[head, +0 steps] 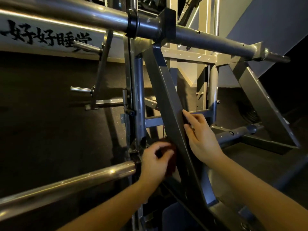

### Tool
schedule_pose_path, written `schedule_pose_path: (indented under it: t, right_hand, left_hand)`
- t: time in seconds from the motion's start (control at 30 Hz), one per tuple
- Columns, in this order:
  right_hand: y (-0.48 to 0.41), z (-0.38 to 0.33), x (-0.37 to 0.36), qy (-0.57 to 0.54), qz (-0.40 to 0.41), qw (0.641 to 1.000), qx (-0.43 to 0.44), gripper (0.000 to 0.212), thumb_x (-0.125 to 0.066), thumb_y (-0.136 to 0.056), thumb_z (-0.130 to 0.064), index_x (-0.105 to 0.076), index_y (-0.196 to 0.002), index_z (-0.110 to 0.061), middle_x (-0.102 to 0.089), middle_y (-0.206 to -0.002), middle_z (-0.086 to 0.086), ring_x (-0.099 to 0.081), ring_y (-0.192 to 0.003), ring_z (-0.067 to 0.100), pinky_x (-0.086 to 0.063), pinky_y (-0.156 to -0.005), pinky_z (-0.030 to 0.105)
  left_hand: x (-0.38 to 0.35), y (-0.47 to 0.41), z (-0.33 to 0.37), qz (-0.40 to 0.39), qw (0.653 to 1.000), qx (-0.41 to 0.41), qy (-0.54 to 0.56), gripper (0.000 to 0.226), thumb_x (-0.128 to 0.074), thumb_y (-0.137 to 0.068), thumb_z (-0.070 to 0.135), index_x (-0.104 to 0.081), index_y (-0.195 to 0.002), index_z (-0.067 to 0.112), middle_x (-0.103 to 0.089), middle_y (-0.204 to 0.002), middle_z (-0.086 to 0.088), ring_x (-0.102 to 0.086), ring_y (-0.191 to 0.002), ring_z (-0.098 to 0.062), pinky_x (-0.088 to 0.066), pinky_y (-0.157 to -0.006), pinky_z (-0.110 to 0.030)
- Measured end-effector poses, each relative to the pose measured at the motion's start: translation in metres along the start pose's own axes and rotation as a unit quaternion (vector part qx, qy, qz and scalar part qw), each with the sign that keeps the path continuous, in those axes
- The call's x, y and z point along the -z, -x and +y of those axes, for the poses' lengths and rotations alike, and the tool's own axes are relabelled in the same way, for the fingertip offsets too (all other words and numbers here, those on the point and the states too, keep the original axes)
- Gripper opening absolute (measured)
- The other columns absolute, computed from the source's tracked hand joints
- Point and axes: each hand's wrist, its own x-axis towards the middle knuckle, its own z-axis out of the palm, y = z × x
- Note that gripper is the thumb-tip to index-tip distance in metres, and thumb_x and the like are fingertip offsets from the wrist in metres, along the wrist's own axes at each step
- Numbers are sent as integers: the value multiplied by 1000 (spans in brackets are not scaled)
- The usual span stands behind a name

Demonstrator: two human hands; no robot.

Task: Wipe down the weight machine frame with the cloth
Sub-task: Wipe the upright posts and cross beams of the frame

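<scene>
The weight machine frame fills the view, and its wide grey slanted beam (pixel 168 100) runs from upper middle down to lower right. My left hand (pixel 155 161) is shut on a dark reddish cloth (pixel 172 162), pressed against the left side of that beam near a joint. The cloth is blurred and mostly hidden by my fingers. My right hand (pixel 200 135) rests on the beam's right edge a little higher, fingers curled around the edge and touching the metal.
A shiny steel bar (pixel 66 184) crosses the lower left, and a thicker one (pixel 83 15) spans the top. A vertical grey post (pixel 139 100) stands left of the beam. A white banner with black characters (pixel 48 36) hangs at upper left. Dark rubber floor (pixel 50 130) lies behind.
</scene>
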Motion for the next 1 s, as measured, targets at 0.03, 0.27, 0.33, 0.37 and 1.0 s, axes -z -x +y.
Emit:
schedule_pose_path:
  t: [0.03, 0.27, 0.33, 0.37, 1.0]
  right_hand:
    - [7, 2, -2, 3, -2, 1000, 7, 51, -42, -108, -30, -30, -158, -32, -37, -144, -9, -48, -125, 4, -42, -99, 21]
    - [40, 19, -7, 18, 5, 997, 70, 51, -35, -109, -31, -30, -159, -34, -31, -153, -4, -43, -128, 3, -39, -109, 27]
    - [43, 24, -7, -10, -8, 998, 62, 52, -31, -108, -39, -27, -159, -39, -32, -152, -6, -46, -126, 1, -41, -107, 25]
    - [42, 25, -7, -25, -12, 998, 61, 53, -30, -107, -41, -26, -159, -40, -34, -151, -6, -47, -125, 2, -41, -106, 24]
    - [38, 32, -18, -65, 3, 996, 64, 49, -32, -111, -32, -26, -159, -38, -47, -120, -9, -51, -105, -4, -44, -85, 8]
  left_hand:
    - [-1, 12, -5, -20, 1000, 2, -9, 25, -70, -95, 16, -71, -107, 37, -69, -113, 14, -66, -105, -4, -60, -87, -28]
    - [3, -58, 68, 72, 984, -159, -34, 22, -72, -94, 19, -71, -111, 31, -66, -107, 22, -60, -102, 10, -54, -94, -22]
    - [5, -71, 73, 99, 979, -177, -35, 21, -72, -94, 18, -70, -108, 34, -67, -105, 23, -60, -103, 8, -56, -97, -31]
    - [4, -69, 68, 105, 977, -182, -37, 21, -72, -94, 17, -70, -108, 33, -67, -105, 23, -60, -104, 7, -55, -98, -31]
    - [-31, 0, 1, 150, 970, -183, -61, 25, -70, -94, 15, -69, -118, 25, -67, -115, 15, -61, -112, 1, -51, -101, -23]
